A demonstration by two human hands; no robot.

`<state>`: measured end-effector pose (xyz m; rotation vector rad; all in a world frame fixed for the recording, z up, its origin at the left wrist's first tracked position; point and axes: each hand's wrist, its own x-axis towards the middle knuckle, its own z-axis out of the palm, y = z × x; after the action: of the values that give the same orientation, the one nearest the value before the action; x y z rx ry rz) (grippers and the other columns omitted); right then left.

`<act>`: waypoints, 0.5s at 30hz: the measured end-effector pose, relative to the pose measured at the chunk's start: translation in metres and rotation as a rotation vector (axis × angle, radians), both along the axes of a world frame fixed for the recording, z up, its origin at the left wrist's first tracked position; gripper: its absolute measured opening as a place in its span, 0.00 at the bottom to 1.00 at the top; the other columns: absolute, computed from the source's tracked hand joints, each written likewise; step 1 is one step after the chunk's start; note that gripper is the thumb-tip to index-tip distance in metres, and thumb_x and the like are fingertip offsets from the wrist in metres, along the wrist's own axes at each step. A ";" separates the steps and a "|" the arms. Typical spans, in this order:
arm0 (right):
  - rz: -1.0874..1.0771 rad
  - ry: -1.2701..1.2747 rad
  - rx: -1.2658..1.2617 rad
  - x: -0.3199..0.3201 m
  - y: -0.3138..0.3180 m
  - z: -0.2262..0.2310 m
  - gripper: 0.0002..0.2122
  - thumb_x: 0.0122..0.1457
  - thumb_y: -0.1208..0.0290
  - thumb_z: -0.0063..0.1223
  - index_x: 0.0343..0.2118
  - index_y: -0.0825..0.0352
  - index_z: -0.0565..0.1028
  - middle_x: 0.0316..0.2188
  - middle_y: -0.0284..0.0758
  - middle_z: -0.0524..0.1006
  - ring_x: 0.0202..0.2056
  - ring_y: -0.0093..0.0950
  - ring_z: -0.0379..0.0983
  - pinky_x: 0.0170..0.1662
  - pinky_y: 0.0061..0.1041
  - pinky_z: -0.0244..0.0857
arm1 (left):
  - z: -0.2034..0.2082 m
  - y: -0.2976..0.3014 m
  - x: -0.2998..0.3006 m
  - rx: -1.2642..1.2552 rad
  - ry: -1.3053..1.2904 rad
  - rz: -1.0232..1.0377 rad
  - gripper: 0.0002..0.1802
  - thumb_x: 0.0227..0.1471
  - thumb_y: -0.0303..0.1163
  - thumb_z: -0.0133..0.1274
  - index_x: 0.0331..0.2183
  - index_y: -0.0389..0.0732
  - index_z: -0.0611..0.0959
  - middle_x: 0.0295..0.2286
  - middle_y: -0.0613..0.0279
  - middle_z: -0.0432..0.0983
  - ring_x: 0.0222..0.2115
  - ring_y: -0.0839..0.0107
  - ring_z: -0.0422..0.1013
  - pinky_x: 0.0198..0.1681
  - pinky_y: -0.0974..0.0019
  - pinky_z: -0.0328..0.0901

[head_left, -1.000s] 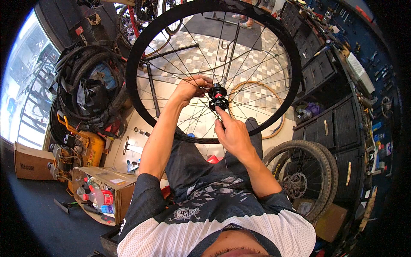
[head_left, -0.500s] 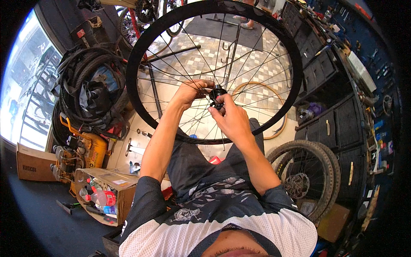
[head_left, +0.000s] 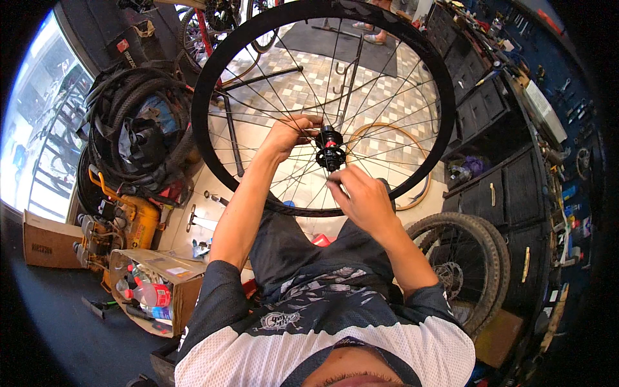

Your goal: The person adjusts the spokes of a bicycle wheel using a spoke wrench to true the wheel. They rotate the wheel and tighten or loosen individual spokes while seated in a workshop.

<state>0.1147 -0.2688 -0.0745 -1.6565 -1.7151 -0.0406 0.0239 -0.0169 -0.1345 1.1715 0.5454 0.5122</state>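
A black deep-rimmed bicycle wheel (head_left: 206,138) fills the space before me, held above my lap. At its centre is a black hub (head_left: 330,155) with a red band, thin spokes running out from it. My left hand (head_left: 290,138) reaches in left of the hub, its fingers curled among the spokes, closed on the wheel there. Just below the hub's near end is my right hand (head_left: 364,198), thumb and fingertips pinched together by the spokes. Whatever lies between those fingertips is too small to make out.
Old tyres (head_left: 135,122) are heaped at left above a yellow compressor (head_left: 138,222) and a cardboard box (head_left: 184,274) of bottles. At right, two knobbly-tyred wheels (head_left: 493,264) lean by dark drawers (head_left: 509,187). A metal stand (head_left: 351,77) and another person's feet (head_left: 374,37) lie beyond.
My right hand has drawn back from the hub, down and to the right, uncovering the hub's red band. My left hand stays by the hub. The other person's feet have shifted slightly.
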 end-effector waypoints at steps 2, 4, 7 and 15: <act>-0.061 -0.047 -0.006 0.007 0.019 -0.011 0.07 0.60 0.70 0.64 0.36 0.65 0.78 0.32 0.37 0.79 0.28 0.42 0.79 0.31 0.39 0.72 | 0.002 -0.001 -0.003 0.013 0.018 0.013 0.16 0.60 0.30 0.56 0.47 0.35 0.87 0.42 0.58 0.86 0.36 0.70 0.80 0.39 0.67 0.72; -0.096 -0.095 -0.022 0.012 0.034 -0.014 0.07 0.61 0.68 0.61 0.36 0.65 0.76 0.31 0.38 0.78 0.28 0.44 0.79 0.30 0.43 0.73 | 0.001 -0.002 -0.004 0.014 0.008 0.006 0.15 0.59 0.30 0.56 0.46 0.35 0.87 0.41 0.57 0.86 0.36 0.69 0.80 0.42 0.66 0.73; -0.150 -0.106 -0.070 0.010 0.049 -0.008 0.08 0.60 0.67 0.63 0.36 0.65 0.77 0.33 0.38 0.79 0.29 0.44 0.79 0.31 0.42 0.73 | -0.003 0.001 -0.005 0.001 -0.010 -0.015 0.15 0.59 0.29 0.56 0.45 0.33 0.87 0.40 0.57 0.85 0.37 0.69 0.80 0.43 0.65 0.74; -0.152 0.080 -0.063 0.028 0.057 -0.002 0.10 0.64 0.64 0.59 0.41 0.65 0.79 0.35 0.43 0.79 0.36 0.48 0.79 0.40 0.45 0.72 | -0.001 0.004 -0.002 -0.071 -0.047 0.030 0.14 0.56 0.25 0.60 0.45 0.36 0.88 0.41 0.62 0.86 0.37 0.72 0.79 0.42 0.67 0.72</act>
<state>0.1423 -0.2122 -0.0768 -1.8088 -1.5426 0.0078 0.0217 -0.0129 -0.1358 1.0822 0.5373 0.5412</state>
